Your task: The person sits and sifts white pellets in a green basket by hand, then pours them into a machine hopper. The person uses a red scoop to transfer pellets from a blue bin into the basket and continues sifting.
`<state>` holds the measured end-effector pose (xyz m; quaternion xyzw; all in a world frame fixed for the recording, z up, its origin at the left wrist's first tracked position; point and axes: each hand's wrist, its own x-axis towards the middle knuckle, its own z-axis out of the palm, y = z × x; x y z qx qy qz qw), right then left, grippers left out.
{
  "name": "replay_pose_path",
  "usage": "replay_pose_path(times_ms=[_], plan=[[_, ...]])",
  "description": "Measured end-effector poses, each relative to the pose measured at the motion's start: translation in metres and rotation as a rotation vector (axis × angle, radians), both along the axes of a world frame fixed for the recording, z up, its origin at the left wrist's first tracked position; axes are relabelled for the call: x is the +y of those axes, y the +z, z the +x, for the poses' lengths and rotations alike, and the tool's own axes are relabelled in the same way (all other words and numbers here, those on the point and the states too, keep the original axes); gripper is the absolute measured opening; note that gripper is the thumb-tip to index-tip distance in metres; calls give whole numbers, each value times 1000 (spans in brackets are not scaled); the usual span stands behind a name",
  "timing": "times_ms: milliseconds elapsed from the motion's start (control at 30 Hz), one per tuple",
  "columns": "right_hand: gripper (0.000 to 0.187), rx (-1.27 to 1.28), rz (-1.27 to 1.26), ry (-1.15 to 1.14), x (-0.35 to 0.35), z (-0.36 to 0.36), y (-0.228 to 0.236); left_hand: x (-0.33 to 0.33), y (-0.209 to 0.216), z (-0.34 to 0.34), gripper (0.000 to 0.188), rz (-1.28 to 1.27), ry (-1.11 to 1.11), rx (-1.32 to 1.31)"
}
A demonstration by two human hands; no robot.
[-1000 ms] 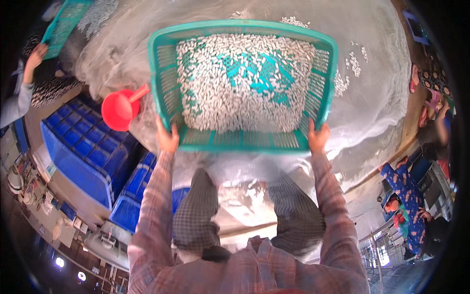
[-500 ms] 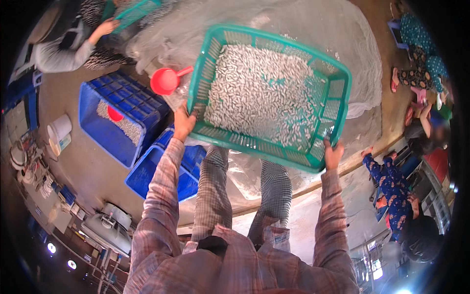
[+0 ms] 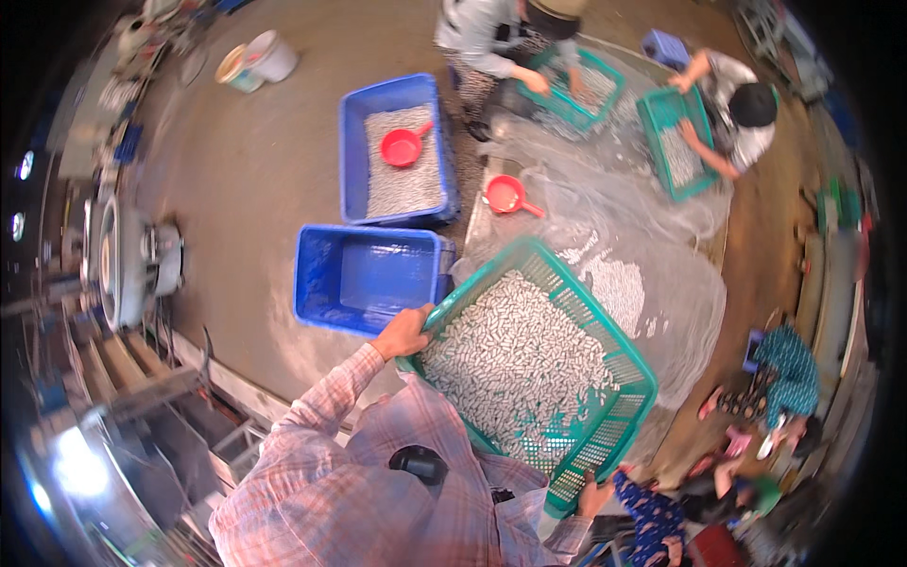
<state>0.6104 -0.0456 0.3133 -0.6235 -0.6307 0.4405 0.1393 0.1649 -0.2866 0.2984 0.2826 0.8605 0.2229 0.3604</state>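
Observation:
Both my hands carry a green plastic basket (image 3: 624,416) with slotted walls, tilted in front of my body. A layer of small pale oblong pieces (image 3: 520,350) covers most of its bottom, thinner toward the lower right corner. My left hand (image 3: 404,333) is closed on the rim at the left corner. At the lower right corner my right hand (image 3: 593,495) grips the rim, its fingers partly hidden. Just beyond my left hand stands a blue crate (image 3: 373,274), its glossy blue bottom showing. Behind that, another blue crate (image 3: 351,151) holds more pale pieces and a red scoop (image 3: 402,148).
Another red scoop (image 3: 505,195) lies on a pale net sheet (image 3: 576,203), with loose pieces (image 3: 619,293) spread there. Two people handle green baskets (image 3: 619,80) (image 3: 647,123) at the far right. Others sit at the lower right. White buckets (image 3: 271,57) stand far left.
My view and body have turned left. The basket has come lower and nearer my body, beside the blue crates, still in both hands. Its pieces have shifted a little.

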Motion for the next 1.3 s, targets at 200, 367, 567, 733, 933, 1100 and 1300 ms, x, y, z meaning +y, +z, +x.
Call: replay_pose_path(times_ms=[200,367,567,733,933,1100,1300], plan=[[33,-76,-105,326,32,1,14,-64,71,37,42,-15,162,136],[44,127,-138,373,30,-6,39,-117,76,75,38,-46,334,106],[43,-29,-39,801,-6,-121,71,-255,60,80,47,-51,546,-73],[39,230,-117,834,-166,-298,60,-428,65,35,53,228,938,55],[44,286,-151,1040,-260,-394,60,-533,93,41,60,268,1171,86],[46,360,-191,1136,-405,-450,73,-671,108,54,60,385,1300,210],[40,436,93,1423,-467,-589,39,-728,57,10,57,330,1461,168]])
